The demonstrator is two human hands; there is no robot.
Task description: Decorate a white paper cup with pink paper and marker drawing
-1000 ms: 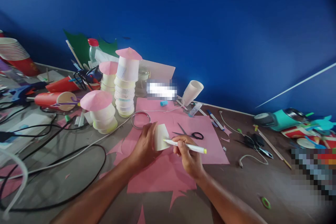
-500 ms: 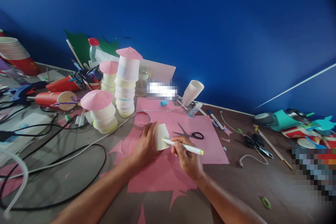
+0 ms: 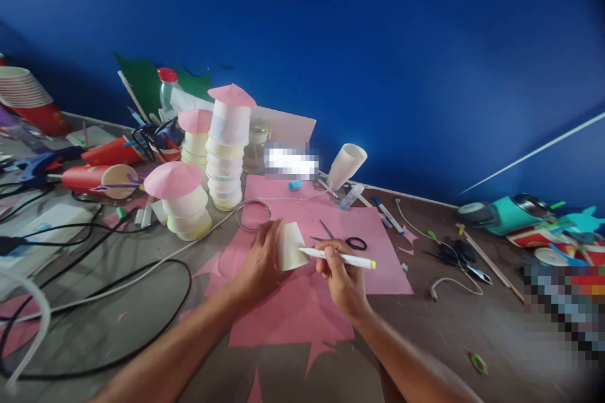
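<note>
Marker [image 3: 338,257] now flatter, tip beside cup-holding fingers [image 3: 274,234].

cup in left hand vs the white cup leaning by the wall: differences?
The cup in the left hand is gripped by the left hand over the pink paper, with the marker in the right hand touching its side; the leaning cup is free of either hand. The held cup looks smooth; the leaning cup looks ribbed and points its open mouth up and right. Both are pale and tapered.
</note>
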